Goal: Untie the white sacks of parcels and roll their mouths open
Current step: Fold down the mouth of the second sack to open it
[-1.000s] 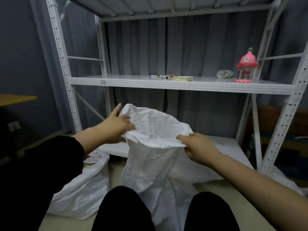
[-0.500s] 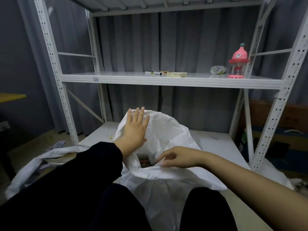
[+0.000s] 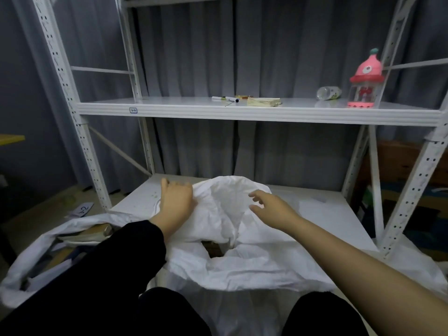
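Note:
A white woven sack (image 3: 232, 260) stands between my knees, its mouth folded outward and down, with a dark gap showing brown parcels inside. My left hand (image 3: 175, 202) grips the far left edge of the sack's mouth. Over the far right part of the mouth hovers my right hand (image 3: 271, 206), fingers spread, holding nothing. To the left lies a second white sack (image 3: 31, 258) with its mouth open and flat parcels showing inside.
A white metal rack stands ahead; its low shelf (image 3: 327, 214) lies just behind the sack. The upper shelf (image 3: 169, 109) carries pens, a booklet, a plastic bottle and a pink toy (image 3: 366, 80). A paper label (image 3: 83, 209) lies on the floor at left. Grey curtains hang behind.
The sack's raised mouth has been pushed down and folded outward. My left hand went from flat on the far side to gripping the edge; my right hand let go and lifted.

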